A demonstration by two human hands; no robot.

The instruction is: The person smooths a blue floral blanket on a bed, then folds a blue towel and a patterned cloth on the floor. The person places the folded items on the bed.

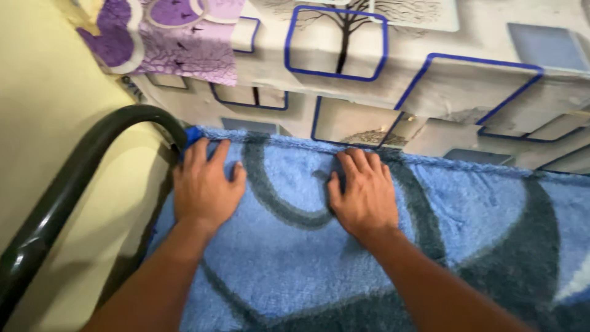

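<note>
Palms flat: our left hand (206, 187) and right hand (364, 193), fingers spread, press blanket (295, 258) edge mid-frame; smooth outward evenly.

Bedroom: fleece blanket (369, 258), patterned bedsheet (369, 67), metal bedframe (67, 184).

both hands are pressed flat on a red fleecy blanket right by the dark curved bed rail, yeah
Not quite: the blanket is blue with dark grey curved patterning, not red. The head view shows it. The rest holds: the left hand and right hand lie flat on it near its top edge, by the dark curved bed rail.
</note>
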